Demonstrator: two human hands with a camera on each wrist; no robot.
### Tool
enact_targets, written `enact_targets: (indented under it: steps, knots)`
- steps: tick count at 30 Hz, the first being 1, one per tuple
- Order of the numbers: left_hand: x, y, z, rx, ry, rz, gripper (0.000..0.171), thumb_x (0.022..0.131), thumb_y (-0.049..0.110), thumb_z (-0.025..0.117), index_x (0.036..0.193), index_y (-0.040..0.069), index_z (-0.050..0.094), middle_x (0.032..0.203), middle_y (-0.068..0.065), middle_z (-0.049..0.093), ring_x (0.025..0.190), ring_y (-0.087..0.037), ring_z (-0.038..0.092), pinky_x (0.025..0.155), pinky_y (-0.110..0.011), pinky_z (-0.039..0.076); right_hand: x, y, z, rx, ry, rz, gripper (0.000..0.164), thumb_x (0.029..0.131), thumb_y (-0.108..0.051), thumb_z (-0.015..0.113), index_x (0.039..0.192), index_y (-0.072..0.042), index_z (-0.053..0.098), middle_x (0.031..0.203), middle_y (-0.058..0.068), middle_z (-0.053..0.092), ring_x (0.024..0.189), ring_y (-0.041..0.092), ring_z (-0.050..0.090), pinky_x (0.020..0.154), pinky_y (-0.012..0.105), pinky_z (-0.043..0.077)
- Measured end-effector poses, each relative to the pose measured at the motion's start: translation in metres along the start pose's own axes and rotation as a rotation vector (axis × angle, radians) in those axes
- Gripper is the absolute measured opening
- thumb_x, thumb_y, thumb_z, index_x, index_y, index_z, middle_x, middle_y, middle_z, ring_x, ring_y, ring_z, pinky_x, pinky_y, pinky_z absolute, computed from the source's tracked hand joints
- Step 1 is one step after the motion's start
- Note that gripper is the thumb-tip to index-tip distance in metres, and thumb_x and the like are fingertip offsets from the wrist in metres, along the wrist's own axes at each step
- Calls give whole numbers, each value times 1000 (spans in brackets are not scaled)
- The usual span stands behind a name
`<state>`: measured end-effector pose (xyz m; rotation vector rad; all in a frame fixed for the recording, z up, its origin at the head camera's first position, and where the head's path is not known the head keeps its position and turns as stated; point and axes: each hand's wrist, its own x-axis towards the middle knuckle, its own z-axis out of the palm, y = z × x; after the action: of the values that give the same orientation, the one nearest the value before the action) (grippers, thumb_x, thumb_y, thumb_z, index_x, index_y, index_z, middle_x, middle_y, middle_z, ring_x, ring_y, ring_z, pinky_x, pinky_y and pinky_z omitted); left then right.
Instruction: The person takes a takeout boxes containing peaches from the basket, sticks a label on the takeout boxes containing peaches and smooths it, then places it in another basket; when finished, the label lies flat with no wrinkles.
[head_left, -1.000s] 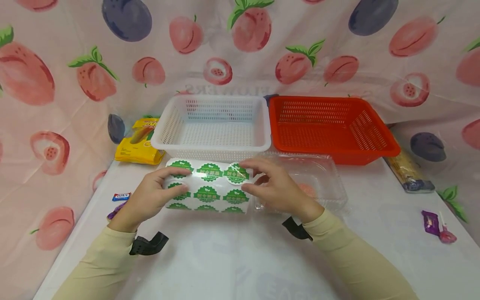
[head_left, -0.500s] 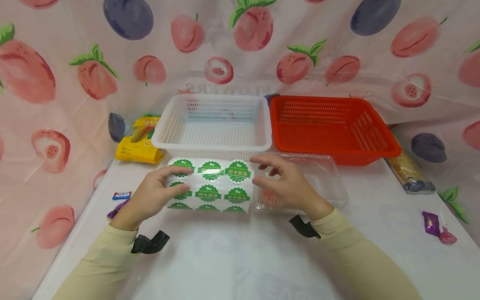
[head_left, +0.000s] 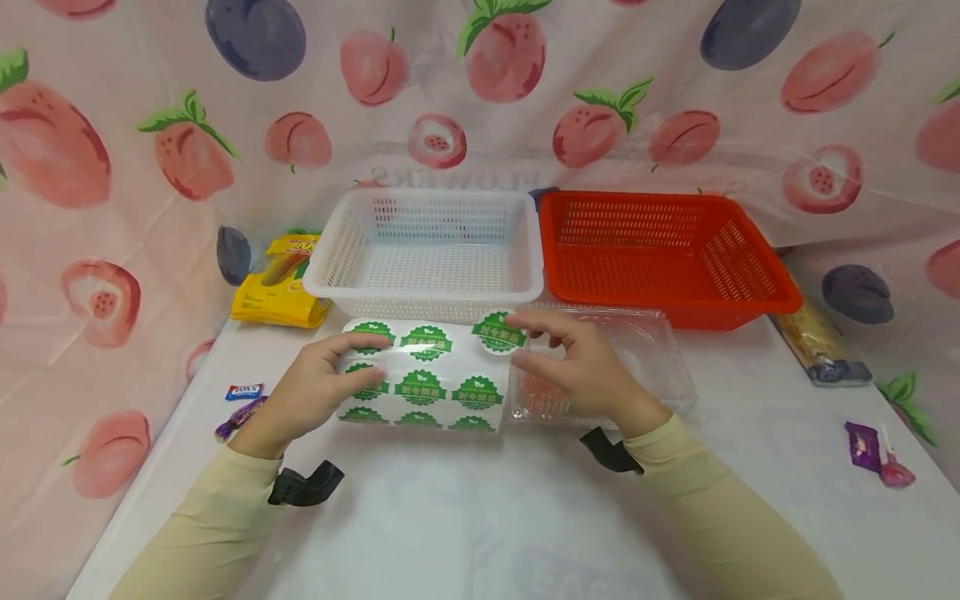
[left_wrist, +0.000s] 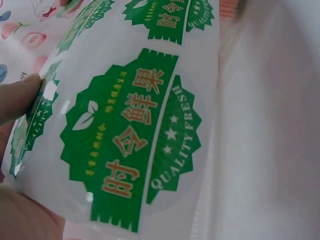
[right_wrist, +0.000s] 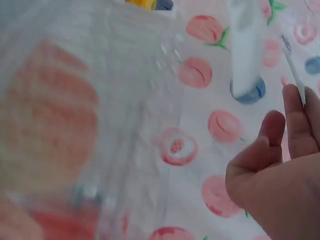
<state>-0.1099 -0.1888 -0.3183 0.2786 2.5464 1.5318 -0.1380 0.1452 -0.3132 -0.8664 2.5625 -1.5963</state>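
Head view gives us the left hand [head_left: 318, 392], its fingers parted around the left end of a sticker roll [head_left: 419, 387] and gripping it in front of the white basket [head_left: 420, 297], while the right hand [head_left: 585, 375], partly curled, holds one round sticker [head_left: 497, 337] at the roll's upper right corner. Left wrist view brings us the roll's green print, fingers at its left edge. Right wrist view shows us that sticker edge-on at the fingertips, the clear container [right_wrist: 135, 115] blurred beside them.

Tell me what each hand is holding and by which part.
The left hand grips the sticker roll by its left end; the right hand holds one lifted green sticker by its right edge.
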Motion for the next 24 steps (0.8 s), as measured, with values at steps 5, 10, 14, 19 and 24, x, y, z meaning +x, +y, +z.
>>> enact_targets:
  steps: [5, 10, 14, 19, 24]
  knots:
    - [1, -5, -3, 10, 4, -15, 42, 95, 25, 72, 133, 10, 63, 144, -11, 51, 119, -29, 48, 87, -29, 52, -3, 1, -13, 41, 74, 29, 32, 90, -3, 73, 121, -1, 68, 112, 8, 69, 88, 26, 57, 80, 25, 52]
    - [3, -10, -6, 15, -7, -75, 43, 96, 27, 71, 135, 11, 62, 147, -13, 47, 123, -32, 45, 90, -33, 50, -7, 2, -29, -38, 100, 130, 30, 90, -5, 74, 120, -2, 69, 101, 8, 69, 81, 25, 56, 69, 20, 51]
    - [5, -13, -6, 3, -16, -108, 45, 95, 28, 71, 136, 11, 60, 149, -14, 45, 123, -33, 44, 89, -34, 51, -11, 7, -42, -99, 105, 200, 31, 91, -8, 74, 121, -3, 69, 101, 9, 70, 83, 25, 58, 68, 20, 52]
    - [9, -21, -2, -39, -22, -122, 46, 96, 22, 69, 138, 8, 58, 152, -16, 41, 131, -36, 39, 104, -48, 41, -18, 15, -58, -115, 101, 241, 31, 91, -9, 74, 122, -2, 69, 98, 12, 67, 84, 27, 56, 65, 20, 52]
    - [17, -34, 3, -62, -42, -171, 48, 97, 19, 67, 143, 9, 54, 154, -17, 38, 129, -35, 41, 108, -52, 35, -23, 26, -74, -166, 99, 323, 37, 92, -15, 75, 126, -2, 66, 98, 14, 63, 87, 27, 55, 65, 20, 51]
